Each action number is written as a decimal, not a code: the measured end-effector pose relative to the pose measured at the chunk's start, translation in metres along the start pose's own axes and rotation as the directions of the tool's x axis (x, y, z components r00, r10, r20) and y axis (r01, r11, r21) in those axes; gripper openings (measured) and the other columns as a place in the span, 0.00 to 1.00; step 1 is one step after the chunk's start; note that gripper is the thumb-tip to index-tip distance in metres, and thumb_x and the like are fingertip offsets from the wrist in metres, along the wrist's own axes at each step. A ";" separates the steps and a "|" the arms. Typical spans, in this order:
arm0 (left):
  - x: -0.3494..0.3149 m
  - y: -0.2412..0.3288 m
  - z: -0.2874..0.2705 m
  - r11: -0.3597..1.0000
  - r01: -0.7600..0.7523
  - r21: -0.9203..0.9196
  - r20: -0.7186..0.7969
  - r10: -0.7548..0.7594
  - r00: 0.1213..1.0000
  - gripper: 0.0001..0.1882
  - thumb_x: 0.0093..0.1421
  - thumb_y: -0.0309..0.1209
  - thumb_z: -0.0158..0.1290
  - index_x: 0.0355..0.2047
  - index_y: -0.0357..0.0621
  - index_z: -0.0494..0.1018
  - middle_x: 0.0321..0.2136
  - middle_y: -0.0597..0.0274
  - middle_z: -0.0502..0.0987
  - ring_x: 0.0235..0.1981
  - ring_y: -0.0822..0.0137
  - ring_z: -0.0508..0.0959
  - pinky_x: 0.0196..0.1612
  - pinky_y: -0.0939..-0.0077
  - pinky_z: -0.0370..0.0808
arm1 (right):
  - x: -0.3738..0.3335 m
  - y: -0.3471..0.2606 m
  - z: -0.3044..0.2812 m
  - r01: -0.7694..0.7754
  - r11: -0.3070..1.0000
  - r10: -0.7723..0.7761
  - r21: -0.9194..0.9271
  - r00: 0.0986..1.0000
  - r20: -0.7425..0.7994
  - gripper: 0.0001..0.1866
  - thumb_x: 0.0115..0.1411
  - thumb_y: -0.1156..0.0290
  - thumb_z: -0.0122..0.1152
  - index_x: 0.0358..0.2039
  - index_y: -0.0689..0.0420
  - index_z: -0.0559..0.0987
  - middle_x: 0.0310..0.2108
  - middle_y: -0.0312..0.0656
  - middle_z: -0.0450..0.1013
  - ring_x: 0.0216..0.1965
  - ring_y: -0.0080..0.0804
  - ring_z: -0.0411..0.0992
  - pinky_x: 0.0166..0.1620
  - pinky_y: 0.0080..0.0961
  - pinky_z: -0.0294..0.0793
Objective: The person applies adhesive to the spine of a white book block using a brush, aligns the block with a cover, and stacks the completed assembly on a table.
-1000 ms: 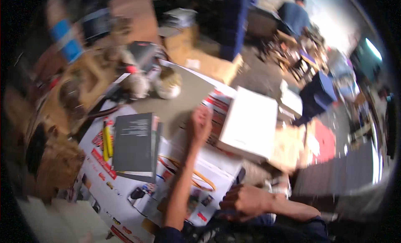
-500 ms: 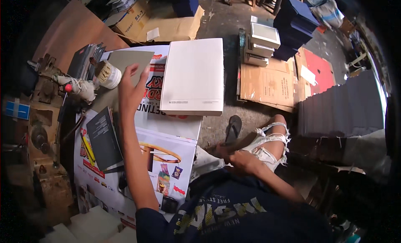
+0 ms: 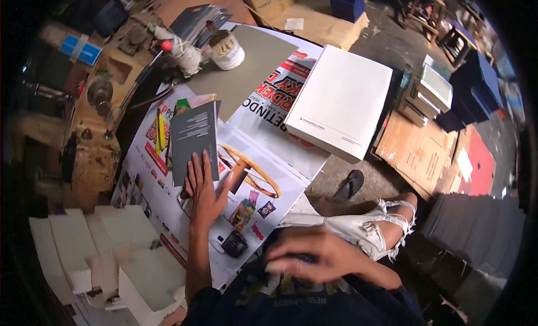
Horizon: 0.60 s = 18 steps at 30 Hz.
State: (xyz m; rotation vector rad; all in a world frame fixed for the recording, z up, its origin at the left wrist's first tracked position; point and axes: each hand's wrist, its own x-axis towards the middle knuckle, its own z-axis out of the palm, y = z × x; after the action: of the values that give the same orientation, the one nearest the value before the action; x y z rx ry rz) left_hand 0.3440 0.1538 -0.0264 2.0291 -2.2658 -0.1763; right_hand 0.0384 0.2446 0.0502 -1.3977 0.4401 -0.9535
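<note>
My left hand (image 3: pixel 205 194) lies over the lower end of a dark grey booklet (image 3: pixel 195 130), its fingers stretched out and the thumb apart. The booklet rests on a printed poster sheet (image 3: pixel 266 149) that covers the table. Beside it is a yellow pen-like tool (image 3: pixel 161 134), partly hidden by other items. In front of my body, my right hand (image 3: pixel 316 253) is smeared by motion, and its fingers cannot be made out well. Farther right on the poster lies a thick white book block (image 3: pixel 343 96), apart from both hands.
A white tub with a brush (image 3: pixel 228 54) stands on a grey board (image 3: pixel 263 48). A small black object (image 3: pixel 233 244) sits near my left forearm. White book blocks (image 3: pixel 126 228) are stacked lower left, beside a rusty machine (image 3: pixel 101 102). Cardboard (image 3: pixel 417 152) lies right.
My left hand has come back from near the tub and down onto the dark booklet. My right hand has risen from my lap toward the left. The view has turned.
</note>
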 end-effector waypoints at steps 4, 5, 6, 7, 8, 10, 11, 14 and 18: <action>-0.017 -0.002 0.015 0.998 -0.057 -0.008 -0.268 0.053 0.962 0.34 0.65 0.41 0.53 0.67 0.38 0.60 0.65 0.36 0.61 0.68 0.39 0.59 0.69 0.50 0.57 | 0.046 -0.023 0.052 0.341 0.722 -0.535 0.602 0.827 0.173 0.15 0.63 0.67 0.65 0.45 0.65 0.78 0.35 0.47 0.77 0.35 0.39 0.78 0.40 0.30 0.76; -0.022 -0.001 0.017 0.998 -0.065 0.017 -0.307 0.067 0.949 0.28 0.66 0.30 0.51 0.65 0.35 0.63 0.64 0.37 0.64 0.66 0.41 0.64 0.67 0.56 0.62 | 0.060 -0.024 0.064 0.304 0.613 -0.638 0.729 0.735 0.230 0.20 0.61 0.64 0.68 0.46 0.65 0.77 0.37 0.47 0.76 0.35 0.39 0.77 0.40 0.29 0.75; -0.025 -0.004 0.014 0.996 -0.086 -0.008 -0.313 0.079 0.946 0.27 0.67 0.30 0.51 0.65 0.35 0.63 0.63 0.37 0.66 0.65 0.41 0.66 0.66 0.56 0.64 | 0.083 -0.026 0.064 0.198 0.517 -0.760 0.833 0.553 0.340 0.29 0.58 0.58 0.71 0.51 0.65 0.74 0.43 0.49 0.76 0.39 0.43 0.77 0.42 0.31 0.75; -0.027 -0.009 0.011 0.993 -0.111 -0.033 -0.319 0.095 0.943 0.26 0.67 0.29 0.50 0.64 0.35 0.64 0.61 0.38 0.68 0.64 0.42 0.67 0.65 0.56 0.65 | 0.087 -0.026 0.063 0.149 0.465 -0.807 0.873 0.476 0.349 0.32 0.56 0.57 0.73 0.53 0.65 0.73 0.46 0.50 0.75 0.40 0.44 0.76 0.44 0.32 0.75; -0.029 -0.017 0.004 0.991 -0.125 -0.045 -0.329 0.104 0.938 0.25 0.68 0.28 0.50 0.64 0.35 0.65 0.60 0.38 0.69 0.63 0.43 0.69 0.64 0.57 0.66 | 0.092 -0.027 0.062 0.084 0.417 -0.851 0.905 0.386 0.356 0.36 0.54 0.56 0.75 0.56 0.66 0.72 0.48 0.52 0.75 0.42 0.45 0.76 0.45 0.33 0.75; -0.026 -0.040 -0.008 0.995 -0.008 -0.102 -0.436 -0.037 0.899 0.20 0.66 0.24 0.49 0.59 0.35 0.70 0.56 0.40 0.74 0.58 0.47 0.75 0.60 0.58 0.71 | 0.072 -0.024 0.056 0.116 0.433 -0.798 0.894 0.510 0.320 0.32 0.54 0.62 0.76 0.52 0.66 0.73 0.43 0.49 0.75 0.39 0.38 0.75 0.43 0.29 0.74; -0.022 -0.062 -0.014 0.998 0.056 -0.026 -0.480 -0.061 0.875 0.18 0.66 0.23 0.48 0.56 0.36 0.72 0.55 0.40 0.74 0.56 0.49 0.75 0.59 0.58 0.72 | 0.060 -0.023 0.049 0.122 0.465 -0.748 0.877 0.584 0.315 0.28 0.54 0.64 0.75 0.49 0.66 0.74 0.39 0.47 0.75 0.37 0.34 0.75 0.41 0.27 0.74; -0.025 -0.133 -0.033 0.945 0.304 0.123 -0.467 -0.216 0.857 0.17 0.66 0.26 0.45 0.54 0.42 0.75 0.53 0.48 0.76 0.51 0.49 0.77 0.55 0.58 0.74 | 0.034 -0.006 0.039 -0.100 0.530 -0.377 0.842 0.861 0.340 0.17 0.57 0.62 0.74 0.35 0.61 0.79 0.28 0.34 0.76 0.29 0.16 0.73 0.34 0.17 0.71; -0.041 -0.086 -0.055 0.983 0.068 0.172 -0.678 0.068 0.732 0.09 0.65 0.30 0.55 0.42 0.40 0.80 0.36 0.49 0.83 0.35 0.49 0.83 0.39 0.60 0.78 | 0.034 0.016 0.027 -0.020 0.779 -0.135 0.626 0.970 0.200 0.15 0.61 0.63 0.70 0.32 0.63 0.79 0.25 0.37 0.75 0.29 0.20 0.73 0.33 0.23 0.70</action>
State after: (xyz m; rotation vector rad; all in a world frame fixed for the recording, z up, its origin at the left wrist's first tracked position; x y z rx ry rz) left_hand 0.4413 0.1838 0.0156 1.7434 -1.8361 0.7041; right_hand 0.0833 0.2332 0.0484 -0.8896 -0.1110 -0.8603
